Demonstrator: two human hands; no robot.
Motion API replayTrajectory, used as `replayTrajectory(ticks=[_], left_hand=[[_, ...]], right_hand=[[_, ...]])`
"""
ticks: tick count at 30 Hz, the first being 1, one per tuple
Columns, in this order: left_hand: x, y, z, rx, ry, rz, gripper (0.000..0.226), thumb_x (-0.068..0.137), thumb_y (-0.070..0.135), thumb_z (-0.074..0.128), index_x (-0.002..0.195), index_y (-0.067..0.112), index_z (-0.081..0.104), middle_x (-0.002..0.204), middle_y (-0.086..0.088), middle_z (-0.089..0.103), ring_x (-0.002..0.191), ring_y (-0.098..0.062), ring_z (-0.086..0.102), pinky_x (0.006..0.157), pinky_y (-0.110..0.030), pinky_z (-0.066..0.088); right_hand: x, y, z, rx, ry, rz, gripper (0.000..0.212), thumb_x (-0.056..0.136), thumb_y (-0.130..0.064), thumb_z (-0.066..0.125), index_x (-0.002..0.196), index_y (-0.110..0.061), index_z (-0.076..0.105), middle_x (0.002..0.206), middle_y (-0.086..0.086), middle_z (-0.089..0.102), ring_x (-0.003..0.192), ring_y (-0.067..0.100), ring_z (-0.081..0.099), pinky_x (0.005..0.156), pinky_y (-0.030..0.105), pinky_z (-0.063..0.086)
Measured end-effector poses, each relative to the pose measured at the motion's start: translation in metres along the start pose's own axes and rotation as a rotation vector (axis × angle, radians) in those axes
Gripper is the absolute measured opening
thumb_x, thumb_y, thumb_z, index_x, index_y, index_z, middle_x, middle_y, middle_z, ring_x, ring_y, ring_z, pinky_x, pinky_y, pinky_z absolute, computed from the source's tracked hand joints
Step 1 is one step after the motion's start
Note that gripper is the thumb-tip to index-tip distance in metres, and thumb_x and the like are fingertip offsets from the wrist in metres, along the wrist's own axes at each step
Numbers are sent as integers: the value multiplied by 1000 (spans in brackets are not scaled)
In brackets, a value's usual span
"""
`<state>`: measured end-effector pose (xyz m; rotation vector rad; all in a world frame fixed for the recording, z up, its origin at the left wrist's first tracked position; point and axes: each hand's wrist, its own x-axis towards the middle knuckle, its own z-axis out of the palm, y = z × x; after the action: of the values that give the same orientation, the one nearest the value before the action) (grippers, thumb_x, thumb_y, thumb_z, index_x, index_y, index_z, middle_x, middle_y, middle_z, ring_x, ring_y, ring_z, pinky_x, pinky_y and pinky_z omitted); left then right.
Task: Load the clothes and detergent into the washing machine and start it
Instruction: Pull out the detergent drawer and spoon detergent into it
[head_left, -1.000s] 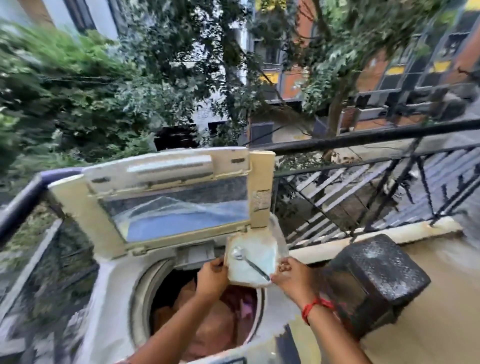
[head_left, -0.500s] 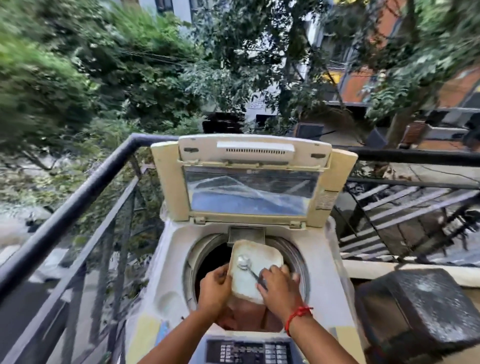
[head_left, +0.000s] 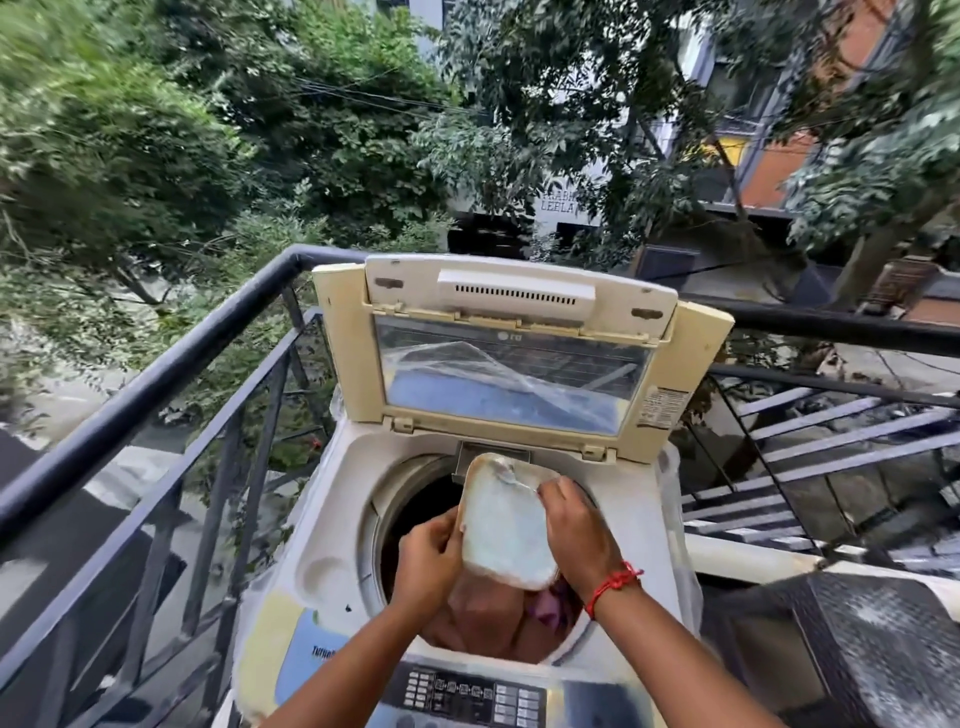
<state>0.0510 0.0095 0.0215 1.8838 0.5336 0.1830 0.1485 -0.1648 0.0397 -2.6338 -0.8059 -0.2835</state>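
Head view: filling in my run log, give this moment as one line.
phase: adding detergent | left hand: holds detergent tub | right hand: grips spoon inside it | washer lid: open | clothes: in drum

Outdoor balcony in daylight, black metal railing (head_left: 156, 384), leafy trees (head_left: 156, 156) beyond, orange-and-white buildings (head_left: 769, 171) behind, dark speckled block (head_left: 857, 649) at right

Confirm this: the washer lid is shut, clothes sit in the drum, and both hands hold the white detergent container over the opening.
Not quite. The head view shows the washer lid raised and standing open, not shut. The rest holds: clothes sit in the drum, and the left hand and right hand hold the white detergent container over the opening.
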Motion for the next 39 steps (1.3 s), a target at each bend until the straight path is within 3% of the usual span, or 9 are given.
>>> replayTrajectory(ticks=[3,7,9,12,15,23,26,34,39], left_hand=[[0,0,4,-11,17,-16,26,93,22,59,118,24,68,99,17,73,91,6,66,72,-14,52],[6,-14,1,-7,72,-68,32,87,46,54,114,35,68,93,13,75,91,-6,70,75,-43,59],[5,-12,-3,32,133,-65,29,89,40,56,114,34,68,89,12,76,88,-4,70,72,-39,59],[4,-3,-12,74,225,-58,26,93,21,59,117,23,69,92,5,76,84,2,68,63,-21,52],[4,0,-19,60,279,-78,29,93,13,58,120,18,67,96,-2,76,67,24,54,54,-2,40],[6,0,-32,69,428,-136,25,94,15,57,115,13,70,102,-7,74,85,-8,62,68,-24,40],[8,0,-38,39,440,-150,27,94,16,56,118,13,68,105,-4,74,97,-21,67,70,-25,42],[12,-5,-46,76,415,-172,28,93,11,56,119,12,68,102,-10,74,92,-26,67,66,-24,39],[14,-7,-44,72,400,-138,28,93,12,57,117,15,69,108,1,73,93,-19,68,66,-20,40]], right_hand=[[-3,-1,1,-3,7,-154,25,71,8,63,84,-13,61,78,4,52,72,22,54,63,30,44],[-7,3,3,37,-88,-432,24,73,5,63,90,-12,62,78,3,50,74,19,52,65,25,40],[-8,9,1,59,-124,-483,25,75,3,63,94,-12,64,80,3,53,77,17,53,67,23,41],[-7,15,0,170,-75,-332,19,86,-7,50,96,-12,65,82,5,56,77,18,55,70,24,43],[-2,22,6,182,10,-60,14,88,-7,53,92,-12,65,85,7,57,75,24,60,70,34,50],[-22,-16,30,125,-167,115,14,79,1,61,79,-12,66,77,7,55,58,29,61,49,35,48],[-20,-19,23,124,-70,192,17,71,7,71,78,-8,69,71,11,59,53,30,62,46,31,46],[4,-34,-2,212,57,86,13,79,1,69,87,-8,73,79,9,66,69,25,65,66,28,45],[8,-55,14,60,-208,40,15,74,3,62,70,-12,61,73,6,54,55,29,59,46,30,39]])
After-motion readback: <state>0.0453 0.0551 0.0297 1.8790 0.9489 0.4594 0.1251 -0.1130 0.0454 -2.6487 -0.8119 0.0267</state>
